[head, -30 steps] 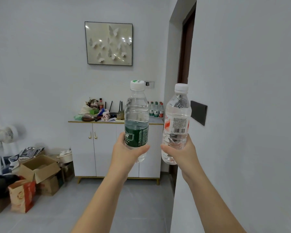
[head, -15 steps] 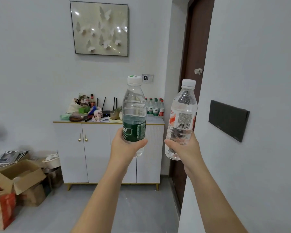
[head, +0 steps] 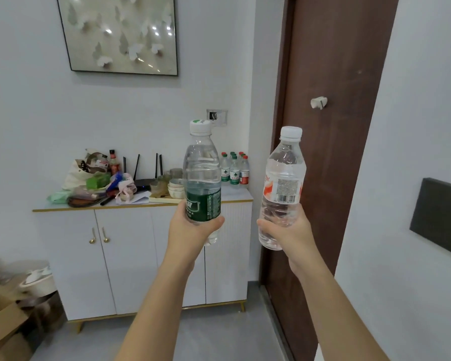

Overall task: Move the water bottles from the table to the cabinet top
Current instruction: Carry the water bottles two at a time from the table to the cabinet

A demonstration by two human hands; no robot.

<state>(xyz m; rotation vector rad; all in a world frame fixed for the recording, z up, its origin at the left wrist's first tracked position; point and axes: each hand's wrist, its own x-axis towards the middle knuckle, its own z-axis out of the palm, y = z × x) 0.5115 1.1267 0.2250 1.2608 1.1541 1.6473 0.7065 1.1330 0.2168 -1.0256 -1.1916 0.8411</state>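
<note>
The left hand (head: 193, 230) has its fingers wrapped around the lower part of a green-label bottle (head: 202, 183), and the right hand (head: 288, 230) grips a red-label bottle (head: 281, 188) the same way, low on the body. Both bottles are carried in the air, well apart from the cabinet top (head: 235, 198) that lies straight ahead and a little lower than the hands. The green-label bottle stands upright, cap up; the red-label one leans slightly, its cap tipped to the right. A cluster of small bottles (head: 234, 169) already stands at the back right of the cabinet top, while bowls (head: 176, 188) and a heap of clutter fill the middle and left. The bare strip sits at the right end, in front of that cluster. It looks to lie between the two hands, perhaps a little nearer the left hand's line. Setting down probably calls for righting the tilted bottle first, so its base lands flat.
</note>
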